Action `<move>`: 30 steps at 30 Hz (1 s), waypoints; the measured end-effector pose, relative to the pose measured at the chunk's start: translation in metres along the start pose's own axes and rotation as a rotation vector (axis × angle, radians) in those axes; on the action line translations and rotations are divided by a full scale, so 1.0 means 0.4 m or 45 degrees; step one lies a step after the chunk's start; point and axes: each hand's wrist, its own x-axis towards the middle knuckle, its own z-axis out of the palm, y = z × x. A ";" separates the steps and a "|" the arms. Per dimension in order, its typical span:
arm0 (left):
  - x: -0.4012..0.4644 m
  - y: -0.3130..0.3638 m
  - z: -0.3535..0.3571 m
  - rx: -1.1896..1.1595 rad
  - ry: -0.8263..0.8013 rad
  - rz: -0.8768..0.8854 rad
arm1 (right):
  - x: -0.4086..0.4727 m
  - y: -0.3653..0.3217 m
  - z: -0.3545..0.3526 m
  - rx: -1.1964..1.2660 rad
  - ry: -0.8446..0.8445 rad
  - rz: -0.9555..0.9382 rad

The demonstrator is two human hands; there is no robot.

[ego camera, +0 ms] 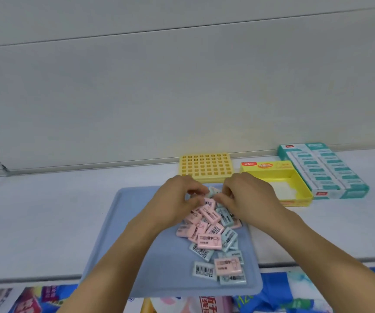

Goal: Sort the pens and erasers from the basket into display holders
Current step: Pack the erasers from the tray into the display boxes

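A blue-grey tray lies on the white shelf and holds a pile of several pink and pale-blue wrapped erasers. Over the far end of the pile, my left hand and my right hand meet, fingers curled, pinching erasers between them. A pale eraser shows between the fingertips. Behind the tray stands a yellow grid holder with empty square slots. To its right sits an open yellow display box, mostly empty inside.
A teal and white box packed with erasers lies at the far right of the shelf. The shelf's back wall rises behind the holders. Below the shelf's front edge, colourful packaged goods fill a lower level.
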 end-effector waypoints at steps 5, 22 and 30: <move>0.041 0.013 -0.007 0.181 -0.163 -0.013 | 0.034 0.005 0.009 -0.003 -0.165 0.105; 0.066 0.026 -0.024 0.098 -0.319 -0.227 | 0.025 0.290 -0.097 1.052 0.022 0.395; 0.098 0.119 0.021 -0.696 -0.066 -0.242 | 0.032 0.355 -0.081 0.836 0.135 0.274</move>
